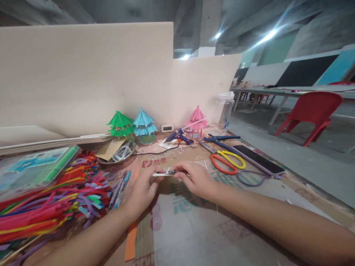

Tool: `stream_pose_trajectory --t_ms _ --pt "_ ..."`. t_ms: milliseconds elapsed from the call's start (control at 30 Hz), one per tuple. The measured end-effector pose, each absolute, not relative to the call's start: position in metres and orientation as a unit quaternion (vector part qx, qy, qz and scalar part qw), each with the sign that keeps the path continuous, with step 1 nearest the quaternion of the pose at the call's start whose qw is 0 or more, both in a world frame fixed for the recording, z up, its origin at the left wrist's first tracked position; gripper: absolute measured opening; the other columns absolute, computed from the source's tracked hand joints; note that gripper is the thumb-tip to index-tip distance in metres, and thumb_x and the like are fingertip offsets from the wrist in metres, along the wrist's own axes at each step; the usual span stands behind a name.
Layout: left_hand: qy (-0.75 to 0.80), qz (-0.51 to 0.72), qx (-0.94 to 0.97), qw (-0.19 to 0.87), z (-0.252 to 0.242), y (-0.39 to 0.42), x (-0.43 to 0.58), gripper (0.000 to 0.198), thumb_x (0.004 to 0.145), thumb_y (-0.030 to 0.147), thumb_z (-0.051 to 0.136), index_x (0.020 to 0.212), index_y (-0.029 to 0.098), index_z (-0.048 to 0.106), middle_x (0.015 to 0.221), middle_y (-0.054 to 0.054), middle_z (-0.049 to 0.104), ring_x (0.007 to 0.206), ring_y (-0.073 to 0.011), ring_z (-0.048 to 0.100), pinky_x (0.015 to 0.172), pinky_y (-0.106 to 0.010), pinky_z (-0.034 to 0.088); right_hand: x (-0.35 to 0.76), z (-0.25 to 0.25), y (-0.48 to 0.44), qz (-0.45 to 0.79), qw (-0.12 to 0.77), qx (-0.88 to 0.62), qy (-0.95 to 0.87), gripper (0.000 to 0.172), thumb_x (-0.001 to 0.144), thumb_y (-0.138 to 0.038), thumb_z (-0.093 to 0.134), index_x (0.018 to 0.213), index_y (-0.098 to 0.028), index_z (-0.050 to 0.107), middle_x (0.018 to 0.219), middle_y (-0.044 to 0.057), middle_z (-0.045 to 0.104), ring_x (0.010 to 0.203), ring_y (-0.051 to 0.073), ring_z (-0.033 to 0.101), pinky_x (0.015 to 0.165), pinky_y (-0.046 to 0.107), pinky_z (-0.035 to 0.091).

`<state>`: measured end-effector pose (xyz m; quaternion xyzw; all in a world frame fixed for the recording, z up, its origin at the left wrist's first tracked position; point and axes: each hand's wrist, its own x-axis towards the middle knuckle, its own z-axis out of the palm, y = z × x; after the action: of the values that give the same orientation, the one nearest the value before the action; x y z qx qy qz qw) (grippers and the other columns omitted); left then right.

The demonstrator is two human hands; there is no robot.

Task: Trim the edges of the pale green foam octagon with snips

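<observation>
White strip (159, 174) held above counter (183, 236). Left fingers (153, 188) pinch its left end; right fingers (184, 178) grip small dark tool (171, 172) beside right end. Strip likely light, bendable, easily creased; ends best hold.

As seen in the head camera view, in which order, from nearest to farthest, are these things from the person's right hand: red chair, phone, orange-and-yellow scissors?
From the right hand:
1. Orange-and-yellow scissors: on the table, ahead and to the right.
2. Phone: farther right, near the table's edge.
3. Red chair: on the floor, beyond the table.
</observation>
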<state>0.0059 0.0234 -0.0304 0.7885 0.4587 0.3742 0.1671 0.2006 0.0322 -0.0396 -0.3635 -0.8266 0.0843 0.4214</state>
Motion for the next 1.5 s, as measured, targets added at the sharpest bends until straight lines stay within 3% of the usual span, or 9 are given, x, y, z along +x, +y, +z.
stream_pose_trajectory --t_ms 133,267,433,900,1100,1300,1500 --pt "0.482 0.391 0.757 0.206 -0.031 0.024 0.008 0.014 0.079 0.027 0.048 0.085 0.018 0.058 0.081 -0.003 0.065 0.08 -0.019 0.06 0.073 -0.029 0.047 0.201 -0.043 0.035 0.157 0.473 -0.378 -0.78 0.013 0.084 -0.025 0.046 0.092 -0.02 0.056 0.082 0.003 0.065 0.073 0.017 0.059 0.065 0.027 0.042" --pt "0.495 0.436 0.696 0.284 -0.035 0.028 0.008 0.031 0.078 0.04 0.052 0.097 0.017 0.056 0.091 -0.004 0.065 0.082 -0.0188 0.06 0.07 -0.028 0.047 0.201 -0.049 0.049 0.276 0.551 -0.402 -0.677 0.017 0.084 -0.031 0.044 0.094 -0.019 0.051 0.083 0.002 0.06 0.073 0.015 0.056 0.065 0.027 0.044" --pt "0.498 0.444 0.663 0.339 -0.036 0.032 0.008 0.04 0.076 0.046 0.053 0.101 0.015 0.055 0.096 -0.006 0.065 0.084 -0.0189 0.06 0.067 -0.027 0.048 0.201 -0.053 0.061 0.337 0.539 -0.429 -0.642 0.021 0.082 -0.035 0.044 0.091 -0.018 0.052 0.078 0.001 0.055 0.067 0.015 0.051 0.063 0.027 0.043" --pt "0.506 0.444 0.677 0.298 -0.035 0.032 0.007 0.033 0.077 0.039 0.056 0.1 0.016 0.055 0.094 -0.004 0.064 0.077 -0.0161 0.059 0.061 -0.024 0.047 0.203 -0.058 0.06 0.281 0.515 -0.428 -0.687 0.022 0.084 -0.033 0.044 0.097 -0.018 0.055 0.076 0.001 0.059 0.068 0.016 0.054 0.063 0.028 0.044" --pt "0.505 0.445 0.689 0.268 -0.042 0.034 0.003 0.034 0.08 0.041 0.054 0.104 0.017 0.055 0.091 -0.003 0.064 0.08 -0.0167 0.06 0.067 -0.026 0.047 0.206 -0.055 0.057 0.204 0.497 -0.419 -0.732 0.021 0.084 -0.024 0.044 0.1 -0.02 0.059 0.096 0.005 0.067 0.086 0.018 0.061 0.076 0.032 0.046" --pt "0.489 0.436 0.721 0.227 -0.041 0.03 0.004 0.027 0.083 0.036 0.051 0.104 0.02 0.054 0.101 -0.003 0.063 0.096 -0.0184 0.058 0.082 -0.029 0.045 0.208 -0.045 0.049 0.123 0.464 -0.406 -0.778 0.021 0.086 -0.022 0.046 0.1 -0.02 0.061 0.096 0.007 0.069 0.088 0.021 0.063 0.077 0.033 0.047" --pt "0.483 0.424 0.733 0.226 -0.04 0.028 0.005 0.026 0.084 0.033 0.048 0.105 0.019 0.053 0.103 -0.005 0.065 0.103 -0.0207 0.058 0.085 -0.031 0.044 0.209 -0.044 0.047 0.075 0.434 -0.402 -0.803 0.021 0.086 -0.024 0.047 0.101 -0.02 0.062 0.096 0.007 0.069 0.087 0.021 0.063 0.077 0.033 0.048"
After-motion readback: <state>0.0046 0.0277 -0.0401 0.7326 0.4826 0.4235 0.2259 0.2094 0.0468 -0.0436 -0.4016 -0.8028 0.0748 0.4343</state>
